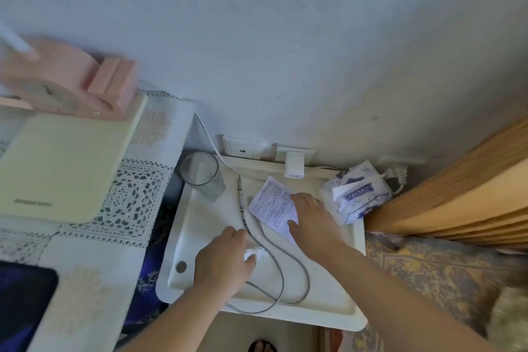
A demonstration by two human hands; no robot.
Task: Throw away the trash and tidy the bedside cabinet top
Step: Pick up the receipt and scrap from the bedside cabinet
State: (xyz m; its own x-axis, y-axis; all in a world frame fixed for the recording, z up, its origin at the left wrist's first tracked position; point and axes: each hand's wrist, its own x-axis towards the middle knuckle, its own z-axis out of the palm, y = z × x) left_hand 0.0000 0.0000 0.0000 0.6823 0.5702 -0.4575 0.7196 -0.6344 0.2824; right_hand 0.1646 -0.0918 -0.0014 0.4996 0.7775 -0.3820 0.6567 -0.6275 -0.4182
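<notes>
On the white cabinet top (pixel 328 306), the right hand (pixel 313 223) lies flat on a printed paper slip (pixel 271 204), fingers together, thumb along the slip's near edge. The slip lies near the back, its long axis running from the far left toward the near right. The left hand (pixel 224 261) pinches a small white crumpled wad (pixel 255 252) between thumb and fingers, beside a grey cable (pixel 281 268) looping across the top. A glass (pixel 201 173) stands at the back-left corner; a tissue pack (pixel 357 194) sits at the right.
</notes>
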